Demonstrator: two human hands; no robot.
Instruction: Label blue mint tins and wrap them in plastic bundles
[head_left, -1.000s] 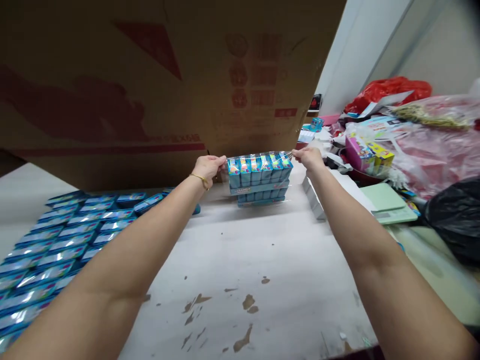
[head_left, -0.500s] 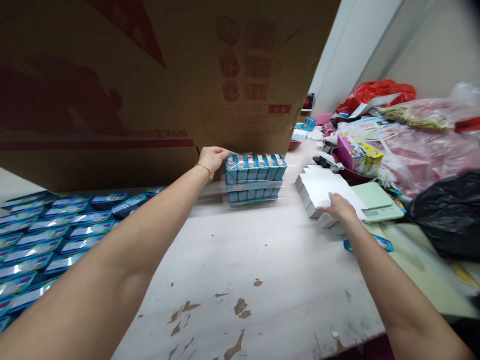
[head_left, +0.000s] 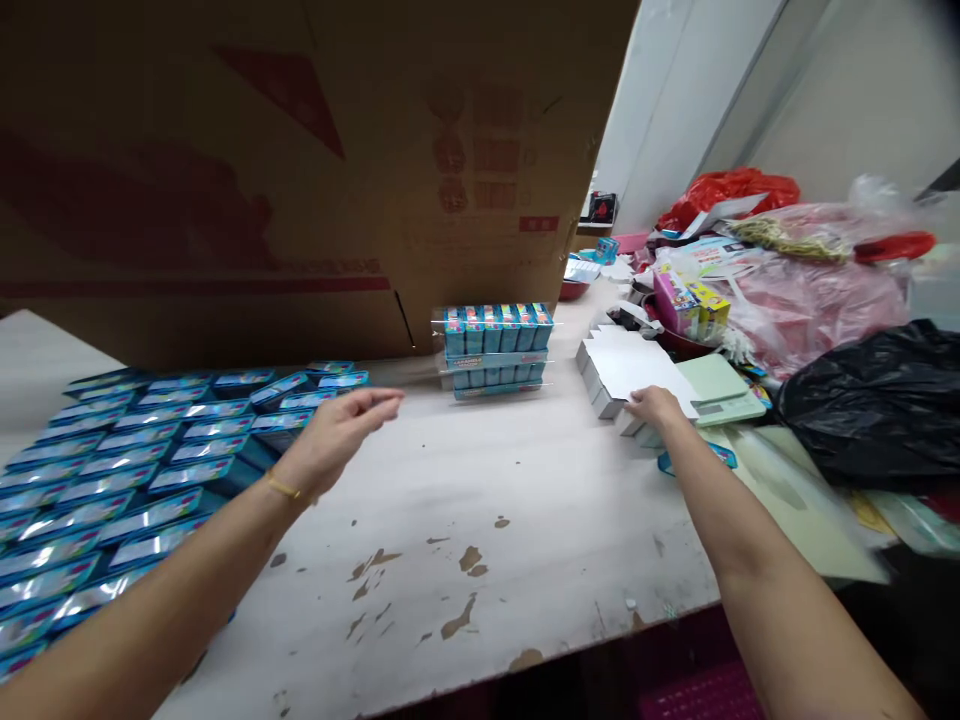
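Note:
My left hand (head_left: 337,430) hangs above the table just right of the rows of blue packs (head_left: 142,460), its fingers stretched forward and nothing in them. At the front edge of a group of white cardboard boxes (head_left: 637,370), my right hand (head_left: 656,408) has its fingers closed on one white box. Two stacked display boxes of small blue packs (head_left: 497,350) stand against the big carton, with clear film around them and its ends sticking out at the sides. Neither hand touches this stack.
A large brown carton (head_left: 300,200) rises at the back of the white table (head_left: 450,500). On the right lie a pale green scale (head_left: 720,388), a black plastic bag (head_left: 877,400), pink plastic bags (head_left: 832,290) and a blue pack (head_left: 697,458) beside the white boxes.
Both hands have let go of the clear film on the stacked display boxes. My right hand moved right to the white boxes; my left hand then drew back left and nearer.

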